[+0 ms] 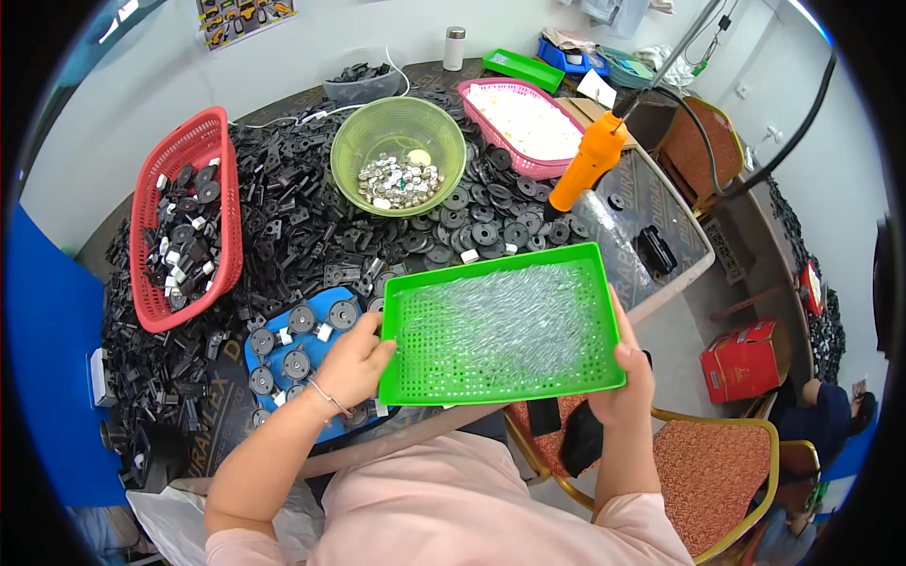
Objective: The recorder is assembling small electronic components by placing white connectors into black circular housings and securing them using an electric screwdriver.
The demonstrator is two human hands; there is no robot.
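Both of my hands hold a shallow green plastic tray (pixel 444 391) by its ends, above the table's near edge. Many thin, silvery pin-like pieces (pixel 538 321) lie in it, heaped toward its right side. My left hand (pixel 351 366) grips the left end, thumb at the rim. Closed round the right end is my right hand (pixel 627 375), its thumb on the outer edge. Beneath and left of the tray, a blue tray (pixel 324 299) carries several black round discs (pixel 296 364) and small white blocks. Part of it is hidden by my left hand and forearm.
Loose black plastic parts (pixel 283 217) cover much of the table. Around them stand a red basket (pixel 233 226), a green bowl (pixel 349 141) with metal pieces and a pink basket (pixel 528 168). An orange power screwdriver (pixel 590 160) hangs at right. Chairs (pixel 713 472) stand beside me.
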